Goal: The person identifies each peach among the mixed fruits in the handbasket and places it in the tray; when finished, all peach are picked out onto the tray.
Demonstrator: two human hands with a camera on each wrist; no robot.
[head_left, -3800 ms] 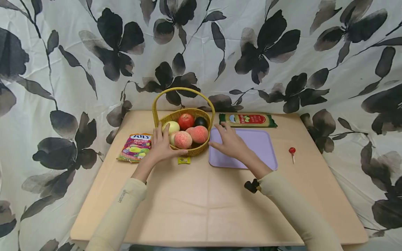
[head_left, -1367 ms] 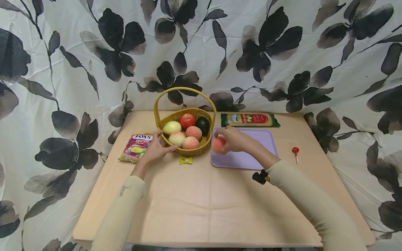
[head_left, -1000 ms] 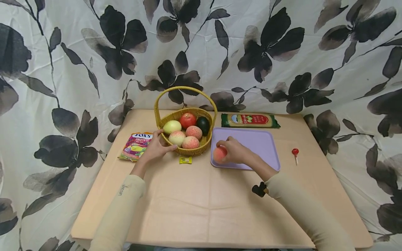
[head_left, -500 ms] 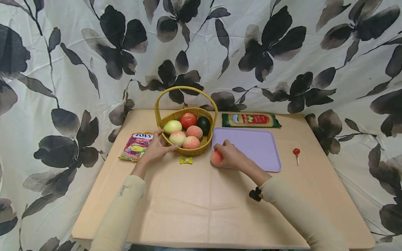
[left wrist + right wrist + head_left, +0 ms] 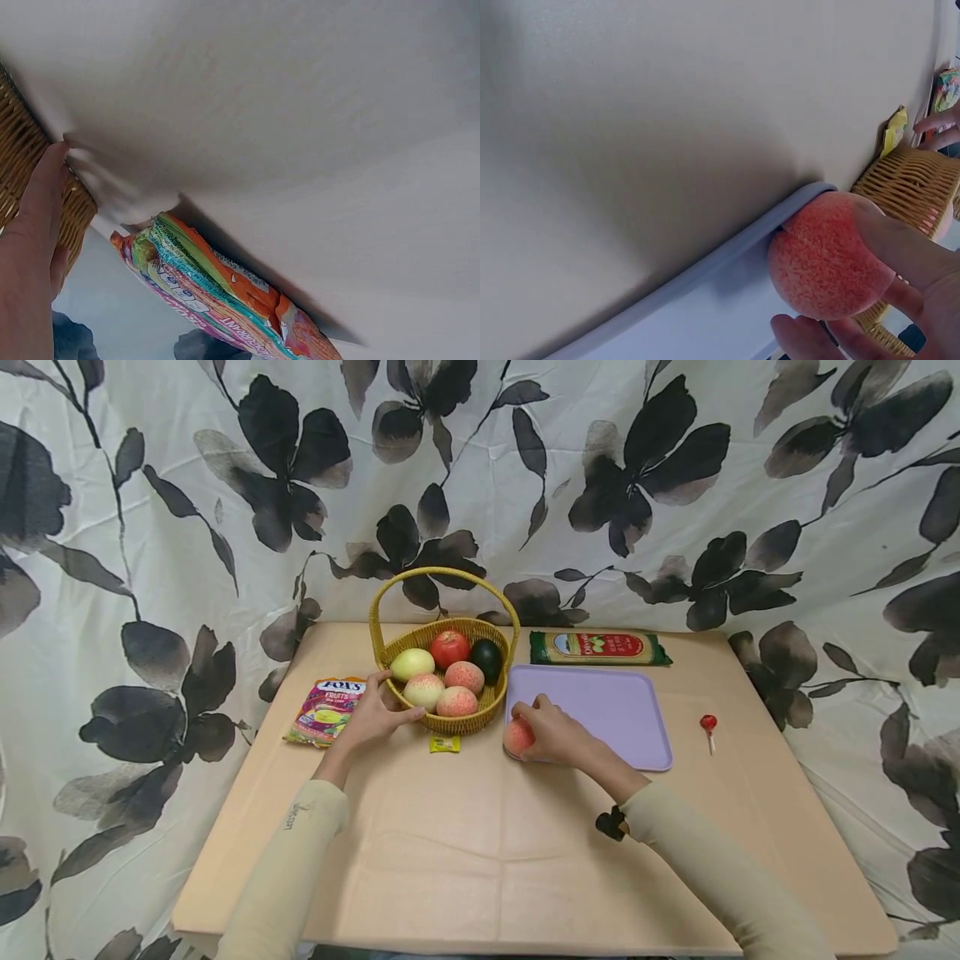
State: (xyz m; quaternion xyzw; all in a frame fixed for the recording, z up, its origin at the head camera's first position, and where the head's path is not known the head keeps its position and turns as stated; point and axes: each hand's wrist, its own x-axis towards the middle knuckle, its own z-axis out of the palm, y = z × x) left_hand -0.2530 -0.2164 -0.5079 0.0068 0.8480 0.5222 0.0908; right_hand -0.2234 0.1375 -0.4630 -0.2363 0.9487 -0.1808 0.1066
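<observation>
My right hand (image 5: 553, 733) grips a pinkish-red peach (image 5: 517, 737) at the front left corner of a lilac tray (image 5: 622, 718). In the right wrist view that peach (image 5: 829, 259) sits against the tray's raised rim, with thumb and fingers around it. My left hand (image 5: 372, 717) rests against the left side of a yellow wicker basket (image 5: 468, 724). Its fingers lie fairly straight along the wicker in the left wrist view. Inside the basket are several peaches (image 5: 456, 701), a red round fruit (image 5: 448, 648), a pale yellow-green fruit (image 5: 411, 664) and a dark avocado-like fruit (image 5: 487, 658).
A Fox's candy bag (image 5: 322, 713) lies left of the basket, partly behind the left hand. In front of the basket is a small yellow packet (image 5: 444, 743). A long green package (image 5: 596, 647) lies behind the tray, and a red lollipop (image 5: 708, 727) to its right.
My right hand has taken a peach out of the basket and lowered it to the tray's front left corner. My left hand has stayed by the basket's left side. Nothing moves in the last half second.
</observation>
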